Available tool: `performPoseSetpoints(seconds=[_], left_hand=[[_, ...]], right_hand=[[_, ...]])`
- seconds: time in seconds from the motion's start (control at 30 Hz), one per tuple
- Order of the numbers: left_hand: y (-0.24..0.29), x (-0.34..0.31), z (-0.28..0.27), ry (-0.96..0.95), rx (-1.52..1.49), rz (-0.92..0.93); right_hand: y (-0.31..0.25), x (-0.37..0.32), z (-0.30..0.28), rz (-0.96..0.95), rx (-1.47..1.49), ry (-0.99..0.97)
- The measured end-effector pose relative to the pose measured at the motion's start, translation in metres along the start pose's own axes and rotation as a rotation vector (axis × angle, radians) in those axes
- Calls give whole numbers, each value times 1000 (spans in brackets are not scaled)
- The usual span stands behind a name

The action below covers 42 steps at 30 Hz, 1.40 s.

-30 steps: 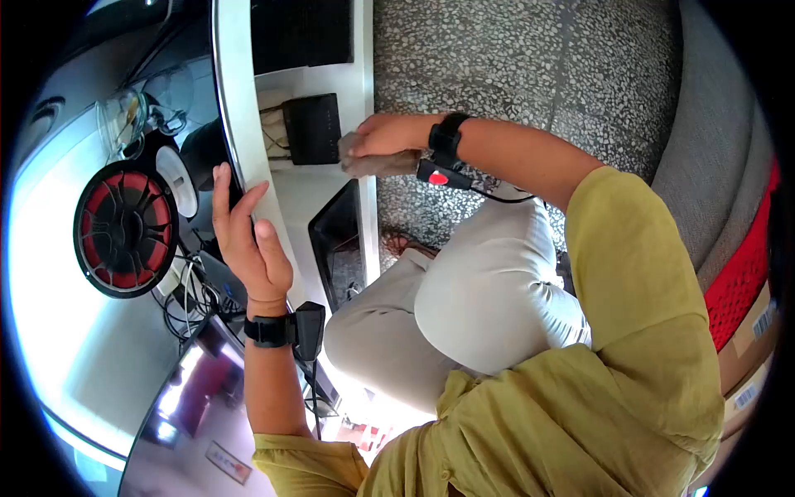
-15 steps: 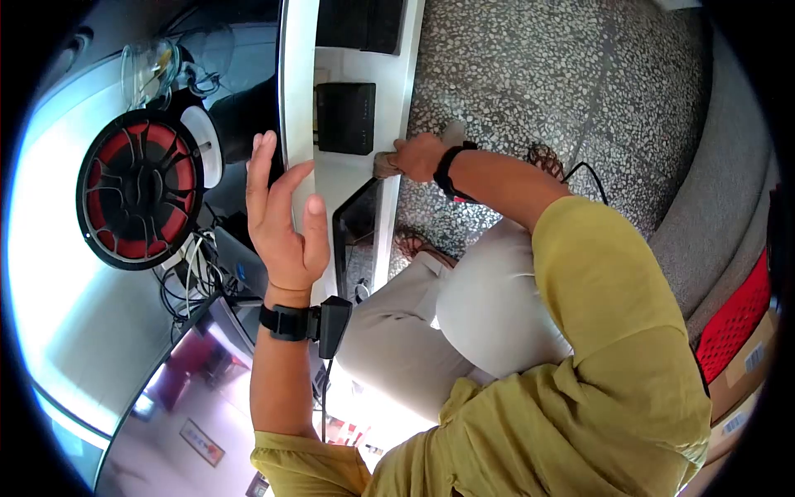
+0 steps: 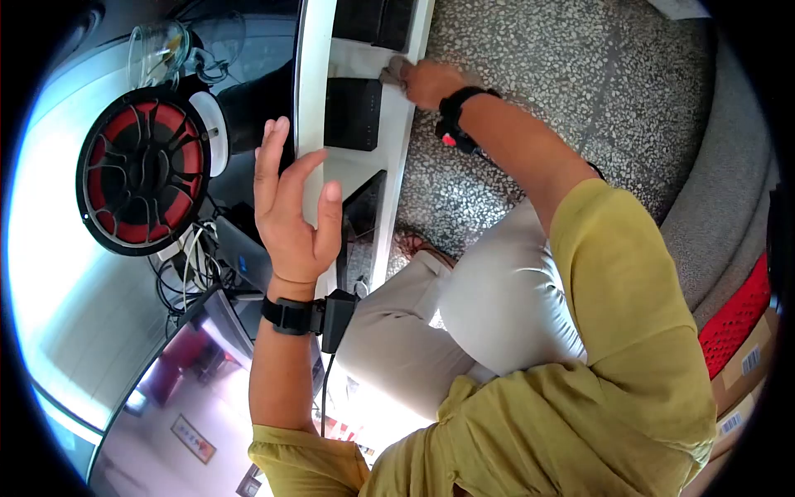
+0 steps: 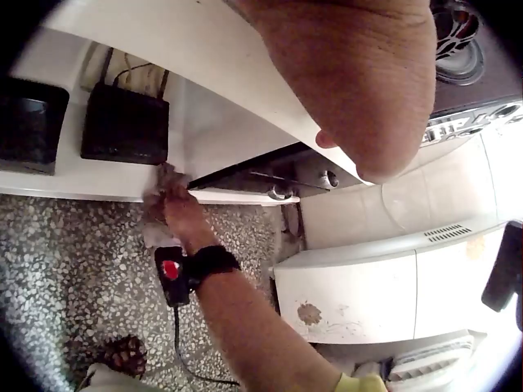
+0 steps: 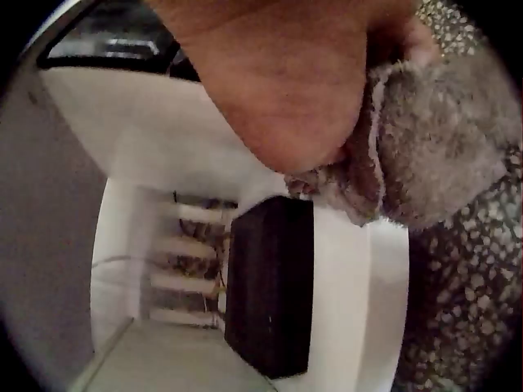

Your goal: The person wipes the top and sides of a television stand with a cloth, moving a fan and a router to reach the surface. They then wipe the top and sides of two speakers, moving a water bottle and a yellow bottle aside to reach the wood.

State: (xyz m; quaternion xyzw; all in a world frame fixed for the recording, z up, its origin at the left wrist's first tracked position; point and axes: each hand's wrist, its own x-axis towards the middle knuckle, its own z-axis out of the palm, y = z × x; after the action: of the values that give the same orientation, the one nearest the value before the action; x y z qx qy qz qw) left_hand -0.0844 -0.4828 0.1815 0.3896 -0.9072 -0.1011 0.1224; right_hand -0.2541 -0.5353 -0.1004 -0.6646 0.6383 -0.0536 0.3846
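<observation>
My right hand (image 3: 435,83) grips a grey-brown fuzzy cleaning cloth (image 3: 393,71) at the front edge of a white shelf (image 3: 370,174). In the right wrist view the bunched cloth (image 5: 441,135) hangs past the fingers, over the shelf edge. Close beside it on the shelf sits a flat black box (image 3: 354,116) with cables behind it, like a router. My left hand (image 3: 294,228) holds nothing; its fingers are extended beside the white edge of the cabinet top (image 3: 313,74), the thumb apart.
A round red and black speaker (image 3: 145,170) and a glass jar (image 3: 156,51) stand on the cabinet top. Cables (image 3: 195,269) tangle near a glossy screen (image 3: 178,398). Below lies a speckled floor (image 3: 530,91), with a grey sofa (image 3: 712,190) on the right.
My right hand with the cloth first came in toward the shelf edge, then moved along it toward the top of the head view, past the black box. My left hand stays extended by the cabinet edge.
</observation>
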Motion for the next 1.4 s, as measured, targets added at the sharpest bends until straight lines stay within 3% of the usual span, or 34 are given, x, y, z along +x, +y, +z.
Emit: performPoseSetpoints(seconds=[0.2, 0.37, 0.4, 0.47, 0.53, 0.7, 0.77, 0.9, 0.97, 1.07, 1.13, 1.23, 1.27, 1.3, 1.4], left_hand=[[-1, -1, 0, -5, 4, 9], [3, 0, -2, -19, 1, -10], [2, -1, -2, -23, 10, -15], [2, 0, -1, -12, 13, -11], [1, -1, -1, -15, 17, -10], [0, 0, 0, -11, 37, -3], [-1, 0, 0, -9, 37, 2], [1, -2, 0, -21, 52, -4], [0, 0, 0, -22, 53, 0], [1, -2, 0, -20, 49, -7], [1, -2, -1, -28, 46, -15], [3, -1, -2, -28, 34, -26], [4, -1, -2, -27, 46, -37], [5, -1, -1, -16, 56, -31], [7, 0, 1, -12, 61, -33]], right_hand=[[-30, -39, 50, -186, -49, -157], [-54, -60, 64, -358, -162, -565], [-56, -67, 74, -315, -141, -546], [-58, -44, 96, -678, -447, -520], [-67, -38, 97, -782, -406, -540], [-101, -67, 6, -327, 520, -656], [-115, -74, 25, -399, 534, -598], [-107, -49, 61, -274, 430, -528], [-87, -49, 72, -420, 231, -529], [-69, -28, 133, -649, -149, -414], [-73, -39, 102, -487, -159, -529], [-64, -66, 54, -188, 10, -521], [-50, -46, 66, -83, -57, -768], [-31, -37, 87, -58, -49, -702], [29, -35, 81, -233, 79, -633]])
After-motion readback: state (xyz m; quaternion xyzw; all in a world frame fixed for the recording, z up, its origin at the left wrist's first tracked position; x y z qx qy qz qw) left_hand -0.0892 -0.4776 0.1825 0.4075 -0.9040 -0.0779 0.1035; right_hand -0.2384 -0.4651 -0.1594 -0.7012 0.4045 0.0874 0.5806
